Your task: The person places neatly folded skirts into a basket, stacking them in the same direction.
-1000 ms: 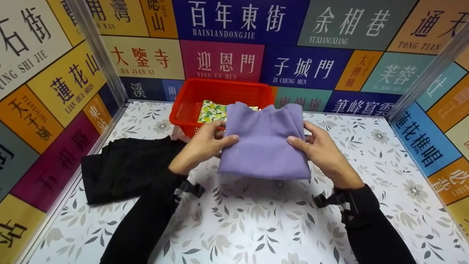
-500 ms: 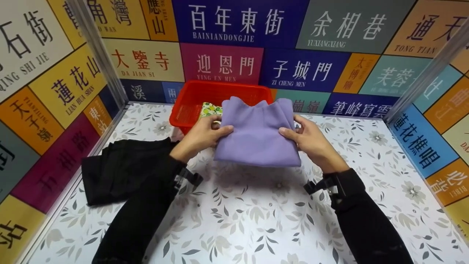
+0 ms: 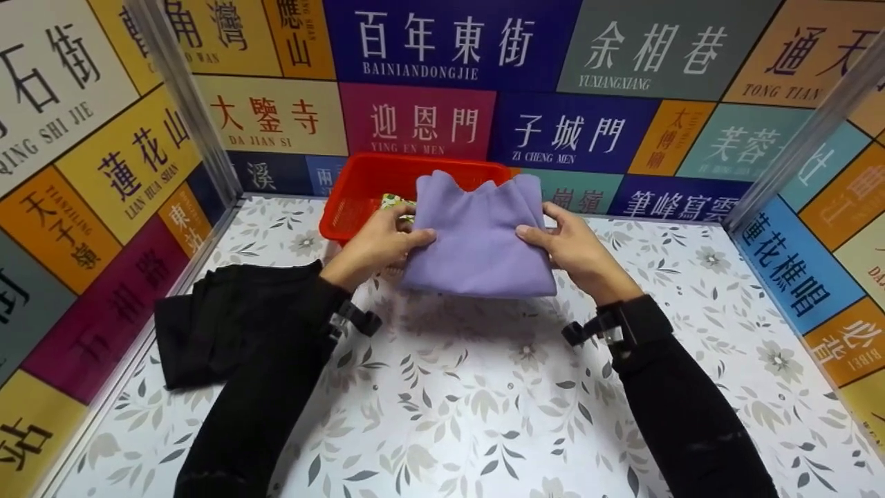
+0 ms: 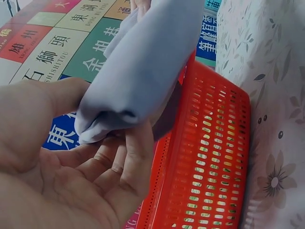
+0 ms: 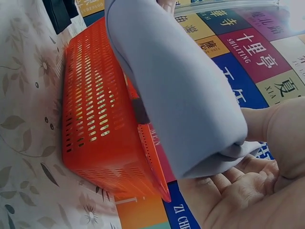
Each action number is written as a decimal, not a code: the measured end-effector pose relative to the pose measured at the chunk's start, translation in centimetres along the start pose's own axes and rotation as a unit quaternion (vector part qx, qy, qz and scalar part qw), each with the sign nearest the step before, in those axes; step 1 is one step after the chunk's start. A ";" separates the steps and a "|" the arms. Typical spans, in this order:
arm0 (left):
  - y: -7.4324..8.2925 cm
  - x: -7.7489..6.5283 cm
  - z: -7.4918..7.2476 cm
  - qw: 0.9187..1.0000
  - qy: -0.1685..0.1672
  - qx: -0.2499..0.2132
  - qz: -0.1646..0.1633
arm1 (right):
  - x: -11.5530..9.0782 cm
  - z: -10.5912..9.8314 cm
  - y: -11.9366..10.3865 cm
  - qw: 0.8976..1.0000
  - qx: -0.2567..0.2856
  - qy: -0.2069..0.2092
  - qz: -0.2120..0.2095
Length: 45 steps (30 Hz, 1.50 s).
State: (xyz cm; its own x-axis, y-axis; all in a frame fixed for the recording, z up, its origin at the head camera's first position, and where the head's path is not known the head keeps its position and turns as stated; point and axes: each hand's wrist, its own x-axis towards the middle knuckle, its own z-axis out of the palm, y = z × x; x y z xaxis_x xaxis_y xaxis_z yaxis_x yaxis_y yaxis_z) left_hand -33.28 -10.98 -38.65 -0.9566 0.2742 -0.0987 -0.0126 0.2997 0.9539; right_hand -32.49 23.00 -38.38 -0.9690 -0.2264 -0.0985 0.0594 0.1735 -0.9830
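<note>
A folded purple cloth [image 3: 480, 242], possibly a garment, is held up in front of the red plastic basket [image 3: 359, 190]. My left hand [image 3: 377, 245] pinches its left side, thumb on the near face and fingers behind. On the opposite side my right hand [image 3: 577, 245] pinches it the same way. Both wrist views show the cloth [image 4: 143, 62] as a thick folded bundle beside the slotted basket wall [image 5: 90, 105]. A lemon-patterned cloth [image 3: 395, 201] lies in the basket, mostly hidden behind the purple one.
Folded black fabric [image 3: 228, 311] lies on the table at the left, partly covered by the left sleeve. The table has a white floral covering [image 3: 484, 415]. Panels with printed signs [image 3: 429, 48] close off the back and both sides.
Both hands have carried the purple cloth forward and slightly left, toward the basket. It now covers more of the lemon-patterned cloth. The black fabric has stayed in place.
</note>
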 end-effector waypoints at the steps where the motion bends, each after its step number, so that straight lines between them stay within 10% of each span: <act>1: 0.0 0.1 -0.1 1.000 0.001 -0.002 0.002 | 0.2 0.0 -0.1 1.000 0.001 0.000 0.001; 30: -0.3 3.2 -1.8 0.995 0.093 -0.011 0.037 | 6.9 1.9 -1.6 0.996 -0.017 0.060 0.057; 45: -1.0 4.9 -2.5 0.986 0.130 -0.076 0.076 | 9.2 3.6 -2.3 0.995 -0.023 0.097 0.000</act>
State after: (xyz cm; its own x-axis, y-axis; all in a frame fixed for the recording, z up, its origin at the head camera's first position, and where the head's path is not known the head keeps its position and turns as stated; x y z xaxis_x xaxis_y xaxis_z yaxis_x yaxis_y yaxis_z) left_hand -38.63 -12.19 -39.36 -0.9928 0.0559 0.1060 0.1124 0.1282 0.9854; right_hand -40.66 17.07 -37.63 -0.9973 -0.0388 -0.0619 0.0520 0.2176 -0.9746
